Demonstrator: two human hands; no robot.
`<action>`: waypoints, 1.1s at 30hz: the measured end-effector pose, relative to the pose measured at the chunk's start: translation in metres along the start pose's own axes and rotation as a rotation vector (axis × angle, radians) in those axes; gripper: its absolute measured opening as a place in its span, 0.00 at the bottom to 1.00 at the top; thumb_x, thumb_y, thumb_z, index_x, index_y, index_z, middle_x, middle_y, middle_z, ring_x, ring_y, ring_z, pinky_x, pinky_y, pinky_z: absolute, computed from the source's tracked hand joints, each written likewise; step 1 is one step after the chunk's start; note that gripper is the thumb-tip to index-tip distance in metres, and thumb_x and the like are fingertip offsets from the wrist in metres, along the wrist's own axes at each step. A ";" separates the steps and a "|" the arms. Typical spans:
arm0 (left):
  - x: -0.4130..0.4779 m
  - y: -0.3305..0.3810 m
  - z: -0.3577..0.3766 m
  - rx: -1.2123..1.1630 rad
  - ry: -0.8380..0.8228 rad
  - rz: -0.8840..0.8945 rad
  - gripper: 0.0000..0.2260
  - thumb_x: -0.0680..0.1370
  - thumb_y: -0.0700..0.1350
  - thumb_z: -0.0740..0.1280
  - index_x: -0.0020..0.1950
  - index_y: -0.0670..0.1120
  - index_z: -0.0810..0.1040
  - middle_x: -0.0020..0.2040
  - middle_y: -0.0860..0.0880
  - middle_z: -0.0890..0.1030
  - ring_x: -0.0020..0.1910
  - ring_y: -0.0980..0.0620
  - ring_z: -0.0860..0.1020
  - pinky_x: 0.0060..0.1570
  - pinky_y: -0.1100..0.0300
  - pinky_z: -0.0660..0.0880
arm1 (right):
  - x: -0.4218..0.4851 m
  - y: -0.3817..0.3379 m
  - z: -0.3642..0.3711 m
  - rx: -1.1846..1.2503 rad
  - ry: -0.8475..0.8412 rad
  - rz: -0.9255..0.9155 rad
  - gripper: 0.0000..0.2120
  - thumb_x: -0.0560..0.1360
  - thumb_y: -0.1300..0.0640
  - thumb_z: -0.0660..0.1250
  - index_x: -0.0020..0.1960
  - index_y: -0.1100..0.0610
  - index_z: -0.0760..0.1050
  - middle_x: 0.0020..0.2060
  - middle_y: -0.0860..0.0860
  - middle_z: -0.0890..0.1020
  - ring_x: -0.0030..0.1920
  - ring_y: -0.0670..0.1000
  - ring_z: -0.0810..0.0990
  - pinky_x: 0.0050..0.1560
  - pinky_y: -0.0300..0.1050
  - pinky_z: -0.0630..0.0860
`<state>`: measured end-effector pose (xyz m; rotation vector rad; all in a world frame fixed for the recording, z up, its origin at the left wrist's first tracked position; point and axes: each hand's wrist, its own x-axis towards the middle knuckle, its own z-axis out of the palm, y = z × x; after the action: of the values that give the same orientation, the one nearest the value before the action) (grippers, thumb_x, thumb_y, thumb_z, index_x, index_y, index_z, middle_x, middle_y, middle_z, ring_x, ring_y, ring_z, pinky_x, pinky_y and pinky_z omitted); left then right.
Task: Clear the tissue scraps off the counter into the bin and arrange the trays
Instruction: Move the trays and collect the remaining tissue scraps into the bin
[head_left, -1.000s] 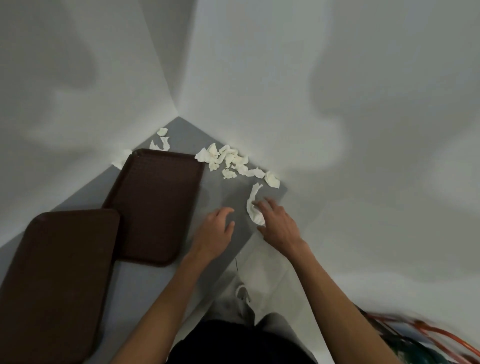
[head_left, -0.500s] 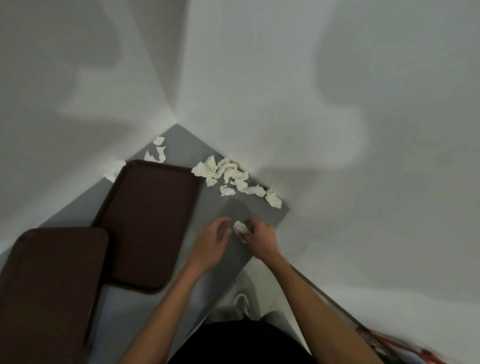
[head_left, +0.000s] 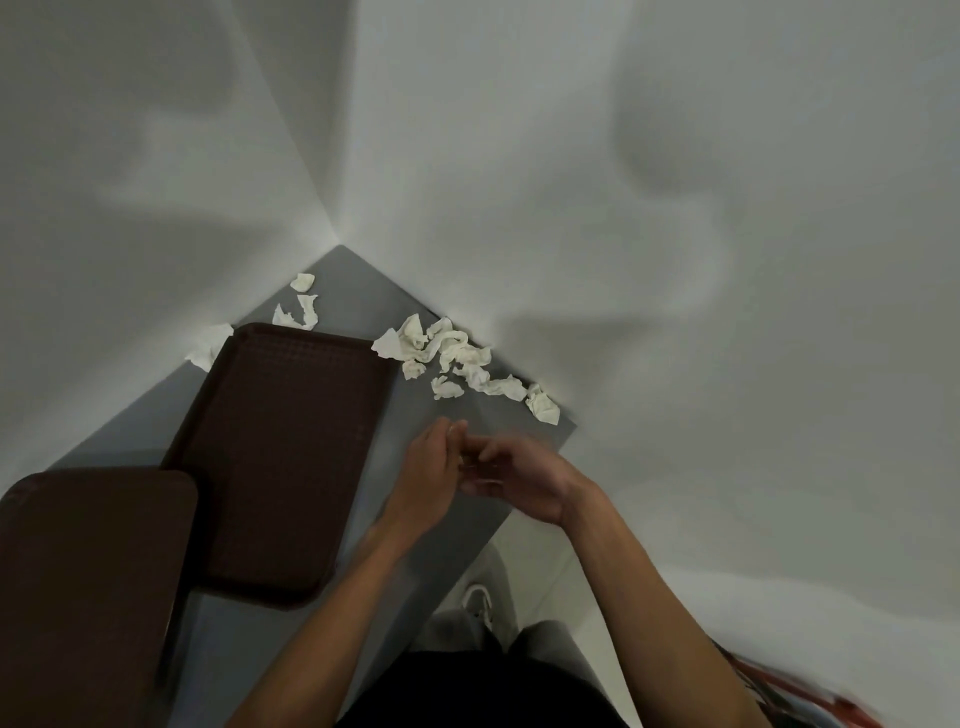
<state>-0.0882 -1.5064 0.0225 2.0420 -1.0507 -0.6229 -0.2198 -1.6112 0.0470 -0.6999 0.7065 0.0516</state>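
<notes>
Plain white walls (head_left: 675, 156) meet in a corner behind everything, with big soft shadows across them. Down below there's pale floor (head_left: 545, 571), one white sneaker (head_left: 479, 603), grey trousers (head_left: 550, 642), and something red and blurry (head_left: 810, 696) bottom right.

The scene is viewed from one head camera, aimed steeply down at a counter (head_left: 358, 291) corner, close overhead.

A bare indoor corner, perhaps a canteen or staff room, though the place cannot be told for sure. Plain white walls (head_left: 519, 156) meet at the far corner of a grey counter (head_left: 374, 296). Two brown serving trays (head_left: 280, 457) lie on it at the left, with tissue scraps (head_left: 452, 358) along the far edge.
</notes>
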 end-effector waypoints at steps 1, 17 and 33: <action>0.003 -0.001 -0.002 0.025 0.003 -0.017 0.17 0.87 0.51 0.56 0.46 0.44 0.75 0.38 0.46 0.80 0.38 0.45 0.79 0.40 0.50 0.71 | -0.001 -0.005 0.000 -0.062 0.076 -0.024 0.21 0.81 0.64 0.56 0.66 0.62 0.82 0.58 0.58 0.86 0.59 0.59 0.85 0.62 0.50 0.81; -0.039 -0.020 -0.041 -0.098 -0.056 -0.384 0.09 0.86 0.40 0.58 0.57 0.39 0.77 0.52 0.45 0.80 0.52 0.47 0.78 0.53 0.55 0.72 | 0.032 0.027 -0.078 -1.576 0.895 -0.282 0.13 0.83 0.67 0.57 0.65 0.67 0.75 0.63 0.67 0.74 0.64 0.67 0.73 0.64 0.57 0.72; -0.331 -0.033 -0.062 -0.336 0.584 -0.478 0.10 0.86 0.35 0.57 0.49 0.49 0.62 0.45 0.47 0.69 0.39 0.54 0.70 0.42 0.59 0.72 | -0.060 0.186 0.072 -1.162 0.386 -0.598 0.06 0.80 0.56 0.73 0.47 0.57 0.80 0.41 0.53 0.85 0.42 0.54 0.82 0.43 0.41 0.66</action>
<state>-0.2107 -1.1936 0.0613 1.9879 -0.1085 -0.3579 -0.2746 -1.4127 0.0161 -2.0551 0.7766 -0.2519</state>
